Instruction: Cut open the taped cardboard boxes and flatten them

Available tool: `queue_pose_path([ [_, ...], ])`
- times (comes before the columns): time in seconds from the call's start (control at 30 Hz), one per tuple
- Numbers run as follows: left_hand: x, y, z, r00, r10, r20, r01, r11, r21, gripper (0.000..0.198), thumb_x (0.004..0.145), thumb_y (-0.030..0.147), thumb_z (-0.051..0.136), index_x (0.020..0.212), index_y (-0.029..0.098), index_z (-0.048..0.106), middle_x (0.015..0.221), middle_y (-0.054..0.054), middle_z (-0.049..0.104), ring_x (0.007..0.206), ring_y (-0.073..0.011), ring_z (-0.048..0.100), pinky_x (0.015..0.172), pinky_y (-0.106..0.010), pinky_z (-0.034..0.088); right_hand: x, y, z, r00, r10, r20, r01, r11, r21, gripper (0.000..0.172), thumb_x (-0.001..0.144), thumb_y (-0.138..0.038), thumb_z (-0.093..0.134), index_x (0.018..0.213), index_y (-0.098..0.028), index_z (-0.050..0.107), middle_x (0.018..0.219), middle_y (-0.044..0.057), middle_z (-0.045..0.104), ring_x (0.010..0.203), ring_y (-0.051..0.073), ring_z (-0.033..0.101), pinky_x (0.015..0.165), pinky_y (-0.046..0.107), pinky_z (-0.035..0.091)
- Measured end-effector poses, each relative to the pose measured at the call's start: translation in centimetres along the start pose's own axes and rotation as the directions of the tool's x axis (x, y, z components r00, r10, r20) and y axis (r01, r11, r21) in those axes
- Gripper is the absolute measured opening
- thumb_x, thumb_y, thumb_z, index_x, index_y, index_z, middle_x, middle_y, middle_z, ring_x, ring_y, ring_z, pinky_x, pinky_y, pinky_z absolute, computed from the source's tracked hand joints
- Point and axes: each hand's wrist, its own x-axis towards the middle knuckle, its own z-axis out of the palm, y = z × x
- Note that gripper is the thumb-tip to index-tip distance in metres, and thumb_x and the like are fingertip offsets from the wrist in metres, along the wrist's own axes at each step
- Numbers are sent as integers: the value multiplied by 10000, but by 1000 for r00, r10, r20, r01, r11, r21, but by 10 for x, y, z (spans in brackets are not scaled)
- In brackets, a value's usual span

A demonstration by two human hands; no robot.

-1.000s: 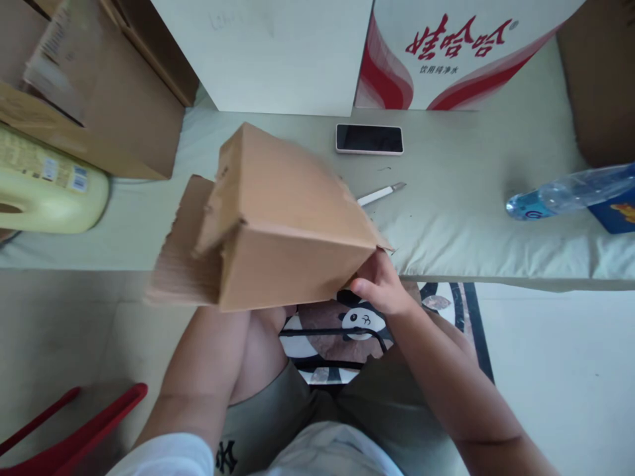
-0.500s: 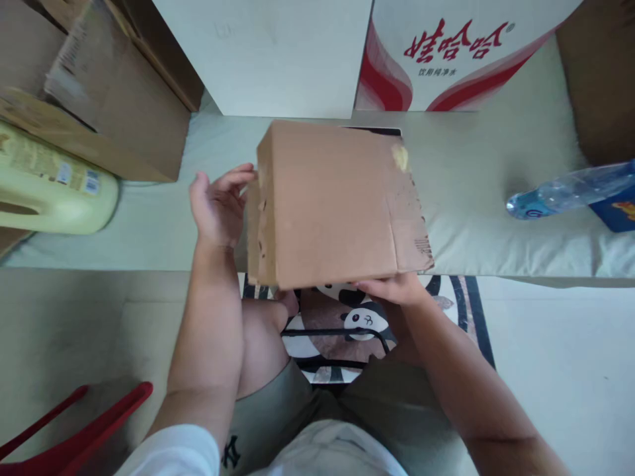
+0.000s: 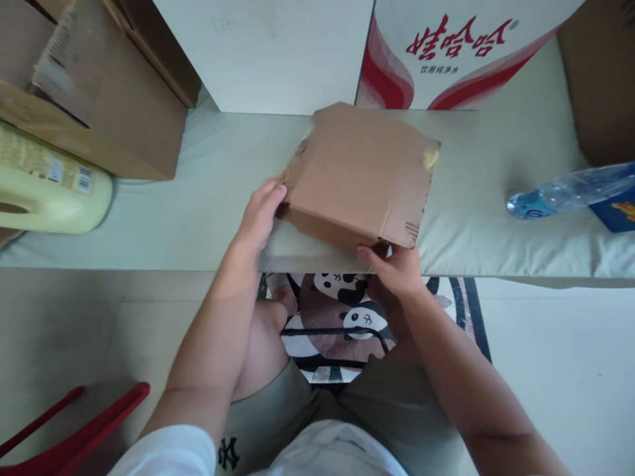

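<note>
A brown cardboard box [image 3: 360,173] with torn flap edges rests tilted on the pale padded surface [image 3: 198,192]. My left hand [image 3: 258,213] presses its fingers against the box's left side. My right hand [image 3: 394,264] grips the box's near right corner from below, thumb on the edge. The box covers the phone and the white pen that lay behind it.
A yellow jug [image 3: 49,192] lies at the left beside stacked cardboard [image 3: 114,99]. A white carton and a red-and-white printed carton [image 3: 446,53] stand at the back. A water bottle [image 3: 565,195] lies at the right. A red bar [image 3: 74,433] is at bottom left.
The box has been turned over and lowered from in front of me onto the padded surface, farther back. My left hand moved in from the open air to its left side.
</note>
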Motion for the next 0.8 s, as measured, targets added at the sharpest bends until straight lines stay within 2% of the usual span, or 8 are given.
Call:
queue_pose_path([
  [0.13, -4, 11, 9, 991, 32, -130, -58, 977, -207, 410, 730, 487, 778, 1037, 219, 733, 1149, -78, 784, 1314, -333, 666, 1106, -409, 535, 1, -2, 0, 1000, 7, -18, -7, 1000, 12, 248, 749, -429, 792, 724, -226, 652, 702, 62, 710, 698, 228, 690, 660, 376, 605],
  [0.23, -9, 9, 16, 991, -25, -133, -15, 956, -292, 447, 751, 570, 720, 1037, 227, 710, 1207, -81, 764, 1410, -353, 600, 1121, -436, 534, 1, -1, 0, 1000, -1, -15, 1, 1000, 13, 257, 754, -436, 787, 718, -228, 640, 672, 48, 679, 685, 216, 667, 644, 358, 583],
  [0.33, -12, 5, 20, 990, -48, -132, 10, 960, -281, 564, 759, 720, 673, 1024, 224, 721, 1269, -87, 748, 1508, -376, 505, 1135, -457, 526, 1, 4, 2, 999, 19, -45, -17, 999, 47, 284, 738, -447, 793, 845, -222, 656, 738, 40, 696, 675, 199, 649, 621, 340, 546],
  [0.43, -11, 5, 17, 992, -25, -127, -7, 970, -245, 653, 751, 818, 656, 1046, 240, 736, 1323, -76, 735, 1545, -364, 465, 1150, -452, 522, 1, 10, 3, 985, 19, -172, -6, 997, 72, 425, 701, -463, 819, 1001, -226, 633, 909, 55, 717, 781, 208, 658, 672, 348, 541],
  [0.57, -7, 10, 9, 989, -30, -147, -6, 972, -237, 641, 741, 821, 706, 1043, 257, 740, 1347, -81, 741, 1500, -342, 520, 1126, -416, 554, 2, 11, 0, 978, -4, -210, 14, 999, 46, 422, 731, -456, 814, 1037, -233, 628, 838, 6, 664, 689, 164, 564, 612, 311, 480],
  [0.67, -8, 12, 3, 974, -87, -210, 28, 963, -267, 577, 782, 781, 686, 956, 232, 727, 1223, -123, 776, 1399, -361, 606, 1044, -424, 601, 2, 9, -4, 975, -5, -224, 28, 995, 98, 330, 798, -523, 758, 874, -226, 636, 704, -17, 600, 620, 147, 520, 584, 295, 443],
  [0.73, -11, 13, -2, 967, -177, -184, 123, 954, -274, 522, 785, 721, 719, 888, 209, 710, 1051, -147, 787, 1273, -382, 685, 952, -446, 631, 1, 11, -5, 971, 23, -239, 21, 984, 178, 443, 847, -634, 682, 710, -225, 578, 609, -23, 520, 585, 143, 498, 576, 292, 431],
  [0.8, -14, 12, -9, 956, -275, -100, 244, 938, -247, 479, 781, 660, 753, 824, 186, 694, 850, -141, 749, 1081, -385, 754, 827, -450, 645, 1, 14, -6, 958, 88, -271, -15, 965, 260, 543, 874, -710, 623, 644, -226, 537, 578, -27, 466, 567, 138, 480, 565, 284, 422],
])
